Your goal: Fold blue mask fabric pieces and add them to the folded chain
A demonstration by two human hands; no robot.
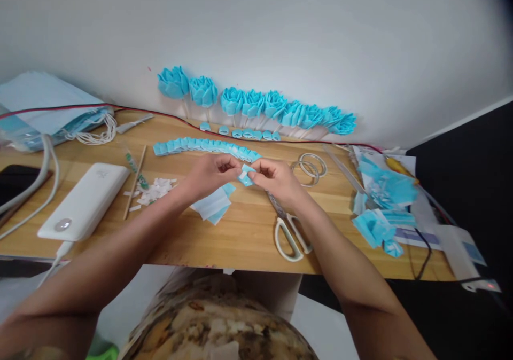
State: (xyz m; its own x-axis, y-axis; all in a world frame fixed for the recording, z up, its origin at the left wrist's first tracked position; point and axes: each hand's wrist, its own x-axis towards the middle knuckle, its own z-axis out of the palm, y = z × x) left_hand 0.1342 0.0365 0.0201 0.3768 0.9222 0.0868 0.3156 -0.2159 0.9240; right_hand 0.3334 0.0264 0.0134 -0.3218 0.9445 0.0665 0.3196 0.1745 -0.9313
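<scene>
Between my hands is a small folded piece of blue fabric with a white patch on it. My left hand pinches its left side and my right hand pinches its right side. Just behind them a curved row of folded blue petals lies on the wooden table. Flat blue and white fabric squares rest below my left hand. Scissors with white handles lie under my right wrist, their blades partly hidden.
Several blue fabric flowers on sticks lean against the wall. Left are a white power bank, a wooden stick and white paper bits. Right are tape rings, a metal ruler, blue scraps and a glue gun.
</scene>
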